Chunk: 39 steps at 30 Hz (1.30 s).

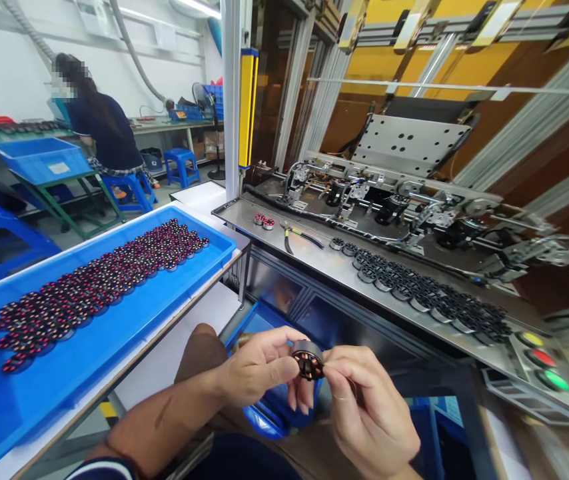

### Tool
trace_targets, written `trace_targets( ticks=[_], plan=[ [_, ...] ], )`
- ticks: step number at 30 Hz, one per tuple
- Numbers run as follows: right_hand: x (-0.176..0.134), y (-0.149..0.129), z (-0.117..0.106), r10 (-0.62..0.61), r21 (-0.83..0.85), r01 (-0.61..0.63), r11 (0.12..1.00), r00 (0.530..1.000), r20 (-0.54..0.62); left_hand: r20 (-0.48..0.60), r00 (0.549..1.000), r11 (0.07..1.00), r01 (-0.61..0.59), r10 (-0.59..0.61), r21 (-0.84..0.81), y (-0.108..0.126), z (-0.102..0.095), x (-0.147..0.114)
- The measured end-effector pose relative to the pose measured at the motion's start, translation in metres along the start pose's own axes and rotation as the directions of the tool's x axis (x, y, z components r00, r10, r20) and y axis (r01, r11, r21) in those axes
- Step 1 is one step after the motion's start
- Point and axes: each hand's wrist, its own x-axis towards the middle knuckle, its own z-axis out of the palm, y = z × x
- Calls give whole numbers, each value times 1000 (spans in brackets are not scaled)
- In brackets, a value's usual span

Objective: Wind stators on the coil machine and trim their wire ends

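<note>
Bright white walls and a ceiling lamp light the workroom's far left, where a co-worker (102, 120) in a dark top sits on a blue stool beside a green-framed stand bearing a blue bin (44, 160). Nearer, a long blue tray (129, 333) rests on a white-topped desk, packed with rows of round motor parts (104, 280) showing red and copper tones. To the right, a metal desk (244, 220) runs along the front of a machine (394, 200) with several jointed fixtures. On this desk lie two red-toned parts (264, 222), a pair of pliers (305, 237) just beside them, and a crowded group of dark rings (424, 293) stretching toward a panel with yellow, red and green buttons (543, 358).

Above the person's lap, in front of the metal desk, is the wound motor part (307, 360), a dark ring with copper coils visible in its face. The left hand (259, 370) has its grip closed around the part's left side, thumb in front. The right hand (369, 407) has its grip pinched at the right edge, touching the part; a thin wire shows beside those fingers.
</note>
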Motion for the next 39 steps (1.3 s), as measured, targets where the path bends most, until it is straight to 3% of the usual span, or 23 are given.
trace_targets(
  ticks=[7, 14, 18, 20, 22, 24, 26, 30, 35, 37, 39],
  plan=[
    [-3, -2, -5, 53, -38, -51, 998, 998, 46, -56, 998, 994, -25, 19, -105, -7, -1, 2],
    [5, -4, 1, 222, 47, -223, 974, 975, 20, -136, 959, 967, -254, 247, -32, 3, 2, -1],
    [7, -1, -1, 157, 42, -160, 986, 986, 50, -228, 934, 943, -308, 275, -125, 7, 4, 0],
    [8, 1, -4, 73, 10, -74, 997, 994, 81, -273, 942, 957, -245, 197, -155, 5, 2, 2],
    [9, 3, -8, -10, -19, 12, 1000, 992, 123, -159, 987, 977, -65, 33, -203, 0, -2, 3],
    [12, 4, -12, -78, -39, 86, 996, 983, 164, 54, 993, 967, 118, -108, -227, -6, -7, 5],
    [15, 5, -15, -124, -69, 139, 988, 974, 187, 149, 981, 962, 155, -123, -227, -11, -10, 6],
    [17, 2, -12, -51, -120, 69, 990, 988, 147, -14, 1000, 977, -27, 25, -211, -11, -6, 5],
    [15, -1, -7, 107, -42, -103, 994, 989, 104, -189, 958, 954, -247, 214, -173, 4, 4, 3],
    [16, -2, -7, 97, -8, -97, 995, 987, 125, -238, 943, 934, -285, 233, -215, 9, 5, 4],
    [17, -2, -10, 46, 13, -49, 999, 988, 149, -271, 950, 936, -231, 158, -264, 10, 4, 6]
  ],
)
